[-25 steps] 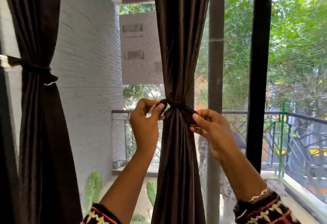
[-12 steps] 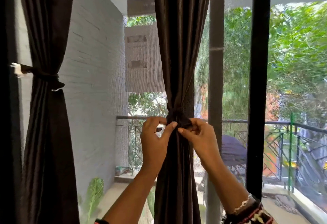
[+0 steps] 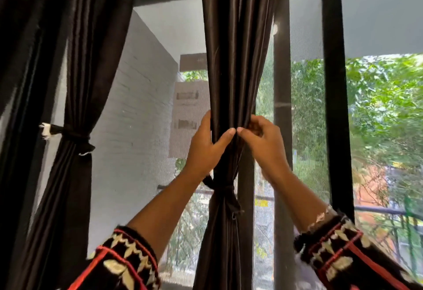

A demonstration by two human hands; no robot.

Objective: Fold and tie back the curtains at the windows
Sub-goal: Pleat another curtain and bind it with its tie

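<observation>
A dark brown curtain [image 3: 233, 49] hangs down the middle of the window, cinched by a dark tie-back [image 3: 225, 192] knotted around it. Above that knot my left hand [image 3: 204, 150] wraps the curtain's left side, thumb across the front. My right hand [image 3: 263, 143] grips the folds on the right side, its fingers curled into the fabric. The two thumbs almost meet at the curtain's front. A second dark curtain [image 3: 75, 83] at the left is gathered by its own tie-back [image 3: 73, 137], which runs to a white fixing at the frame.
Black window frame uprights [image 3: 334, 106] stand right of the middle curtain, with mesh screen between them. Outside are a white brick wall [image 3: 137, 129], a balcony railing [image 3: 377, 210] and green trees.
Both hands left the tie-back knot and rose to grip the curtain folds above it. The view tilted upward, so the knot now sits below the hands.
</observation>
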